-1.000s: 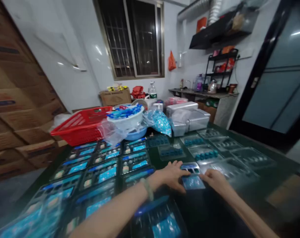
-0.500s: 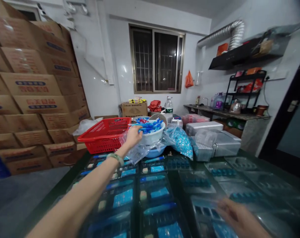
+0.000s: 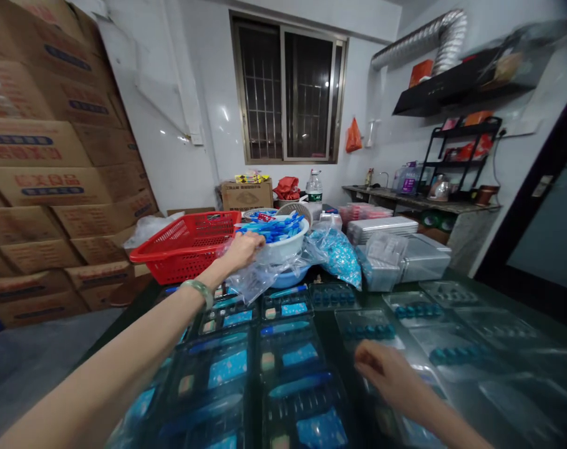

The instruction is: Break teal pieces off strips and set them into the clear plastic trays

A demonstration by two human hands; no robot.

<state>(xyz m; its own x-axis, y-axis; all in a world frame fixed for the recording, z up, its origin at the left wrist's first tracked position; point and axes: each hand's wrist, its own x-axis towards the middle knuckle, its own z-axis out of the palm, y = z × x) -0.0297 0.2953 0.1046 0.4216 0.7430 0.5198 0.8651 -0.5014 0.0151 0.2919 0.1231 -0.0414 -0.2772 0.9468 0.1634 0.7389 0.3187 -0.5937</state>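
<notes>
My left hand [image 3: 239,251] reaches far forward to the white bowl [image 3: 285,248] heaped with blue pieces [image 3: 274,228]. Its fingers are closed at the bowl's near rim, and what they hold is hidden. A green bracelet circles that wrist. My right hand [image 3: 390,376] hovers low over the clear plastic trays [image 3: 372,327] on the dark table, fingers curled; I cannot make out anything in it. Filled blister trays with blue cards [image 3: 285,355] lie in rows between my two arms.
A red basket [image 3: 184,244] stands left of the bowl, and a clear bag of blue bits [image 3: 335,252] and grey lidded boxes [image 3: 405,255] stand to its right. Cardboard cartons [image 3: 44,187] are stacked along the left wall. A counter and shelves [image 3: 423,199] line the right wall.
My left hand went from the pack in front of me out to the white bowl and now sits at its rim. My right hand left the pack and drifted leftward.
</notes>
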